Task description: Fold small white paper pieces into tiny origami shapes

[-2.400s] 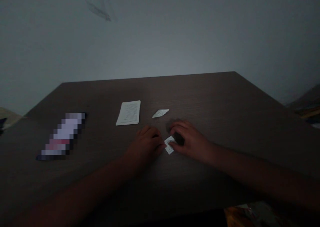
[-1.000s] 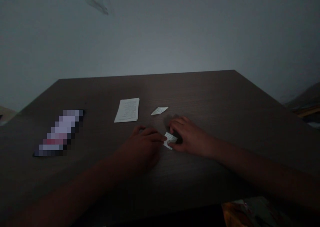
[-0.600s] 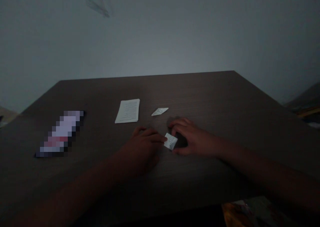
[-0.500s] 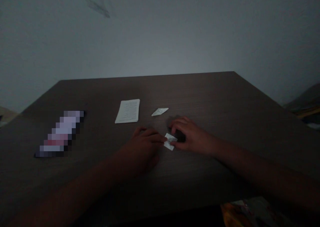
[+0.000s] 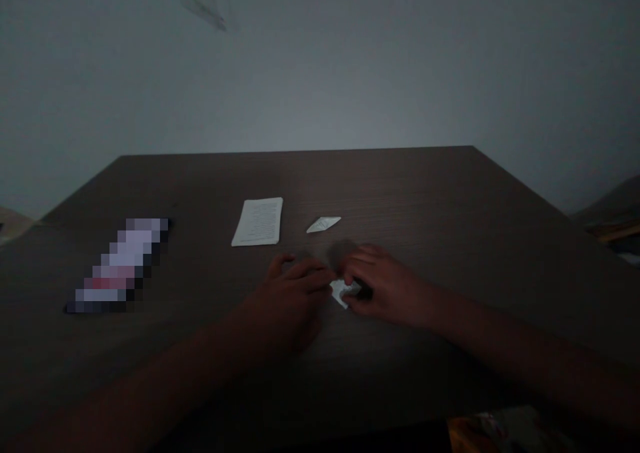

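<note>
Between left grip (image 5: 295,294) and right grip (image 5: 384,283) lies folded paper (image 5: 338,293); whether pinched is unclear.

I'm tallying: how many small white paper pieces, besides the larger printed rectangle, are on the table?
2: one small white paper piece between the left hand and the right hand, partly covered; one white diamond-shaped paper piece beyond them. The hands may hide others.
</note>
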### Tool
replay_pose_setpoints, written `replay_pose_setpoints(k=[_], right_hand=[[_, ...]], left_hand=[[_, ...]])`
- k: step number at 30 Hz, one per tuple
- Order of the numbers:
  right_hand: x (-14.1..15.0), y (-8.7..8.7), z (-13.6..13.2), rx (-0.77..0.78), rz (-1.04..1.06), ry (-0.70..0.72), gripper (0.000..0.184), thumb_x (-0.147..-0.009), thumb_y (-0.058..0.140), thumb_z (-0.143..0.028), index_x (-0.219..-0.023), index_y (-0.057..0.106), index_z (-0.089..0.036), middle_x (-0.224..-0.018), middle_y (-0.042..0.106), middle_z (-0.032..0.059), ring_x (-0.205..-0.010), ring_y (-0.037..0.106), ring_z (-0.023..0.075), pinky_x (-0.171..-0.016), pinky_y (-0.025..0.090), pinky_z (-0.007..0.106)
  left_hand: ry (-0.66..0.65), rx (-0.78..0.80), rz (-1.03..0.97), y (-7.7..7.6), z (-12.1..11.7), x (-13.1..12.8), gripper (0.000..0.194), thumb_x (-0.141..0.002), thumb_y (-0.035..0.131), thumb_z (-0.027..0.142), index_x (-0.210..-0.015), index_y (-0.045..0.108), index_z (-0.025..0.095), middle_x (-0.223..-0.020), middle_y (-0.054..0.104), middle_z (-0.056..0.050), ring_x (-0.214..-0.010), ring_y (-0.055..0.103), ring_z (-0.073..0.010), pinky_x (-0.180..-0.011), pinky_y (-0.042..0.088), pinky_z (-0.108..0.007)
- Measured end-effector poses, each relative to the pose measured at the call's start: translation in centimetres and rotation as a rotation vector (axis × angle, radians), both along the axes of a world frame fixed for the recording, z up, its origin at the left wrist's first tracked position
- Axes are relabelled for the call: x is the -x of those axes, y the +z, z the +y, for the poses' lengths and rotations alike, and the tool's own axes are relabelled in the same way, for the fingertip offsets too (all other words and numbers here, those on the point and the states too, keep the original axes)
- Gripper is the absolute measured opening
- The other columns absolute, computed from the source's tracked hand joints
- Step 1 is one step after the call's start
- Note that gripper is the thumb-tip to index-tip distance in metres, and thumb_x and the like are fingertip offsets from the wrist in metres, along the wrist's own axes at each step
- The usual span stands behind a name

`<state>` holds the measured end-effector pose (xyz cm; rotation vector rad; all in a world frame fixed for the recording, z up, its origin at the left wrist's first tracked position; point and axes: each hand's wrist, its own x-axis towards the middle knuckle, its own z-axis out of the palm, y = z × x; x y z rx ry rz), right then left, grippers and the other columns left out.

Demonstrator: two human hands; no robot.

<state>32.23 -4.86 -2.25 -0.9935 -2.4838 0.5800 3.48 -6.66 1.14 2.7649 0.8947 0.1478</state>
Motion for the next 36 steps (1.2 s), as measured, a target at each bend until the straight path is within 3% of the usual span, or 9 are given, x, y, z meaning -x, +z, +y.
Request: replay_pose_setpoints(k=[9, 22, 29, 36], right_hand=[[0.6, -0.2, 0.1, -0.026, 0.012, -0.016, 0.024, -0.106, 0.081, -0.012, -0.101, 0.063, -0.027, -0.104, 0.078, 0.0024, -0.103, 0.069, 0.0251, -0.103, 0.051, 0.044], [0.7, 1.0, -0.6, 0.032, -0.038, -0.021, 0.038, -0.091, 0.095, -0.014, -0.109, 0.064, -0.027, -0.117, 0.08, 0.0058, -0.114, 0.072, 0.03, -0.108, 0.053, 0.046], [0.7, 0.3, 0.1, 0.04, 0.006, -0.055, 0.026, -0.102, 0.086, -0.015, -0.102, 0.063, -0.027, -0.107, 0.078, 0.0029, -0.109, 0.073, 0.0273, -0.105, 0.051, 0.044], [0.8, -1.0, 0.9, 0.055, 0.061, -0.119, 0.024, -0.104, 0.088, -0.018, -0.101, 0.066, -0.027, -0.102, 0.079, 0.0008, -0.106, 0.076, 0.0269, -0.108, 0.049, 0.046]], left_hand=[[0.004, -0.025, -0.001, 0.1, -0.1, -0.2, 0.043, -0.095, 0.076, 0.01, -0.134, 0.088, 0.023, -0.152, 0.09, -0.008, -0.151, 0.077, -0.0373, -0.138, 0.048, -0.063], [0.037, -0.002, 0.043, 0.3, -0.4, -0.5, 0.042, -0.097, 0.078, 0.012, -0.136, 0.088, 0.024, -0.157, 0.09, -0.007, -0.152, 0.077, -0.0368, -0.142, 0.043, -0.069], [0.013, 0.003, 0.033, -0.2, 0.0, -0.3, 0.043, -0.096, 0.079, 0.011, -0.138, 0.087, 0.022, -0.158, 0.089, -0.013, -0.154, 0.077, -0.0412, -0.139, 0.046, -0.073], [0.009, 0.028, 0.004, 0.3, 0.3, -0.2, 0.046, -0.097, 0.077, 0.003, -0.138, 0.087, 0.021, -0.157, 0.088, -0.01, -0.153, 0.078, -0.0387, -0.141, 0.045, -0.069]])
